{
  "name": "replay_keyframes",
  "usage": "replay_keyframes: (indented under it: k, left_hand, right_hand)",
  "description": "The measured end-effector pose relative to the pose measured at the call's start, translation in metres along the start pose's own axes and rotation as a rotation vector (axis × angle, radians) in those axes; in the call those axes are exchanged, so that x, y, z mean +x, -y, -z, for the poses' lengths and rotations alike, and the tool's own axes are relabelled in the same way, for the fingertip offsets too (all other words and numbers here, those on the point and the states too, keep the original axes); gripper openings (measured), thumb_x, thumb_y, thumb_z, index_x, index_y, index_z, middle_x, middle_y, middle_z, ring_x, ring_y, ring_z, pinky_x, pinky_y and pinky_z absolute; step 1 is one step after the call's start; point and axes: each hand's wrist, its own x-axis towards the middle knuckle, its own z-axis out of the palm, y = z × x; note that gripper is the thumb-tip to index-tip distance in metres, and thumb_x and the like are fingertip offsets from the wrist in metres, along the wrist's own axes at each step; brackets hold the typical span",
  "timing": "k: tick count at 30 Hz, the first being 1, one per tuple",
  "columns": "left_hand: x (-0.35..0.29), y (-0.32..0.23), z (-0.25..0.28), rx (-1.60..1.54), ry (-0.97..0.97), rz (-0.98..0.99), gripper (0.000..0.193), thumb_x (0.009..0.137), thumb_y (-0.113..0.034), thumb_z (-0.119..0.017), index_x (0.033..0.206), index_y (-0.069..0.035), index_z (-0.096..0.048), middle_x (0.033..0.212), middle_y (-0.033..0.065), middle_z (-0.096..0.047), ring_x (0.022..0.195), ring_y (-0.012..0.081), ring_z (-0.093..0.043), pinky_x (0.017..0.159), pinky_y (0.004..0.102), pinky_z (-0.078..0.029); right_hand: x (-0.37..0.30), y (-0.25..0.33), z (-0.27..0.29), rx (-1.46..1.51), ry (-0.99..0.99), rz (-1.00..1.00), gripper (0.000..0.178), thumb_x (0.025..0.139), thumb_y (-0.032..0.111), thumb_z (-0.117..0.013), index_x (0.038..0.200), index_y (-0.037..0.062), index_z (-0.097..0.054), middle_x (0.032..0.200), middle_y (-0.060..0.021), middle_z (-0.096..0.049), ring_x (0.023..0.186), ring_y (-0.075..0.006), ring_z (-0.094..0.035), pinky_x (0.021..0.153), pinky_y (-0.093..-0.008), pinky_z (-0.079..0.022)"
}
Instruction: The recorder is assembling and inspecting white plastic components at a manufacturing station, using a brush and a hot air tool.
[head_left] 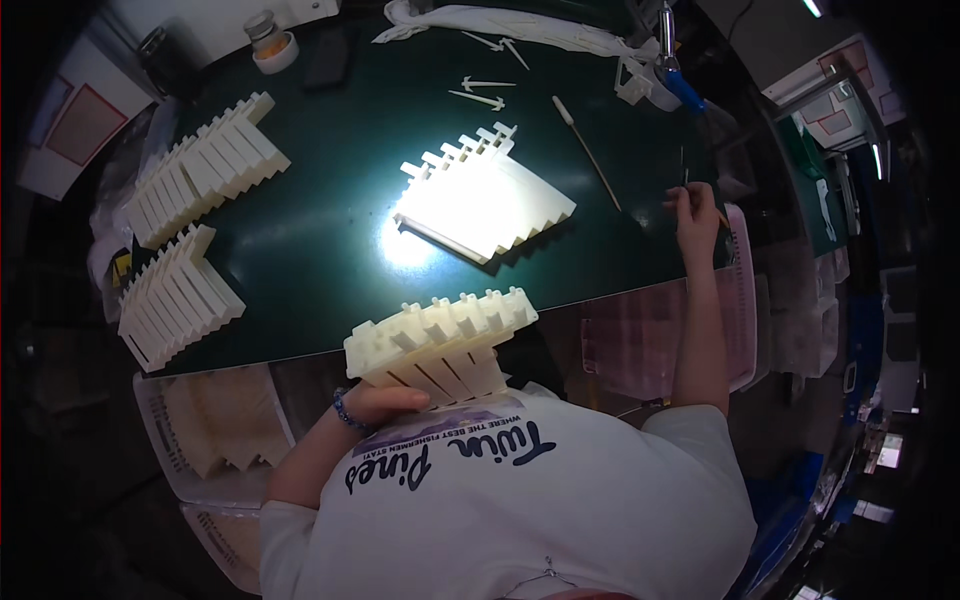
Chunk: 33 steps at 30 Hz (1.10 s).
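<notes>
My left hand (pixel 388 402) is closed round the lower left end of a cream plastic block (pixel 440 330), close to my shirt. Pegs and knobs line the block's upper edge, and narrow slots run down its side. Far to the right, my right hand (pixel 697 222) is raised over the table's right end with its fingers pinched. A thin, dark, pointed tool (pixel 685 172) sticks up from those fingertips; its exact kind is too small to make out. Between the hands, under a bright light, lies a stack of cream slabs (pixel 490 200) with toothed edges.
Two rows of similar cream pieces (pixel 210 155) stand at the table's left. A long swab (pixel 590 150) and several small white plastic pins (pixel 488 84) lie farther back. Below the table edge are a pink crate (pixel 740 300) at right and a clear bin (pixel 165 440) at left.
</notes>
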Motion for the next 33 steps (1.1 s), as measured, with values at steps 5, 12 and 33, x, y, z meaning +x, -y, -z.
replay_keyframes:
  k: [5,12,33]
  left_hand:
    - [0.004,-0.008,-0.011,-0.088,-0.003,0.172,0.08,0.072,-0.011,-0.072,0.141,-0.005,-0.031,0.135,0.0175,-0.047,0.126,0.03,-0.044,0.106,0.0418,-0.035]
    - [0.0,0.001,-0.001,-0.074,0.102,0.043,0.078,0.072,0.0,-0.073,0.14,-0.003,-0.035,0.133,0.0153,-0.049,0.124,0.0271,-0.046,0.104,0.0401,-0.036]
    - [0.011,0.013,0.023,-0.177,0.159,0.001,0.086,0.064,-0.002,-0.073,0.14,-0.002,-0.034,0.138,0.0176,-0.044,0.127,0.0317,-0.042,0.107,0.0455,-0.032]
  right_hand:
    - [-0.09,0.13,-0.02,0.051,0.525,0.393,0.022,0.085,-0.001,-0.056,0.105,0.0042,-0.064,0.079,-0.0039,-0.057,0.067,-0.0126,-0.052,0.061,-0.0253,-0.041]
    - [-0.104,0.134,-0.016,-0.137,0.44,0.795,0.022,0.073,0.003,-0.068,0.094,0.0101,-0.069,0.075,-0.0003,-0.056,0.066,-0.0173,-0.053,0.064,-0.0298,-0.038]
    - [-0.108,0.11,-0.038,-0.184,0.465,0.866,0.022,0.069,0.005,-0.063,0.09,0.011,-0.068,0.074,0.0,-0.055,0.066,-0.016,-0.054,0.067,-0.0311,-0.038]
